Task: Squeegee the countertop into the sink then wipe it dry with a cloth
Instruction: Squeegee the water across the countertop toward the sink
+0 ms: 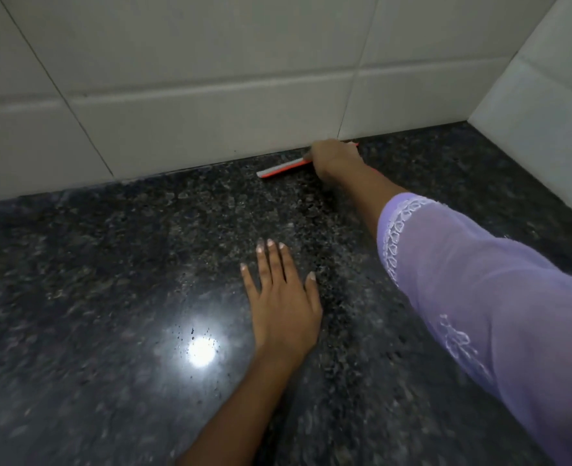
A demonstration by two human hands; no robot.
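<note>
A dark speckled granite countertop (116,297) fills the lower view. At its back edge, close to the tiled wall, my right hand (335,159) grips a red squeegee (282,169) with a grey-white blade lying on the stone; the handle is hidden under my fingers. The right arm reaches out in a purple lace-trimmed sleeve. My left hand (282,297) rests flat on the counter nearer to me, fingers straight and spread. No sink and no cloth are in view.
White wall tiles (193,89) rise behind the counter, and a second tiled wall (540,95) closes the corner at the right. A bright lamp reflection (202,351) shines on the stone left of my left wrist.
</note>
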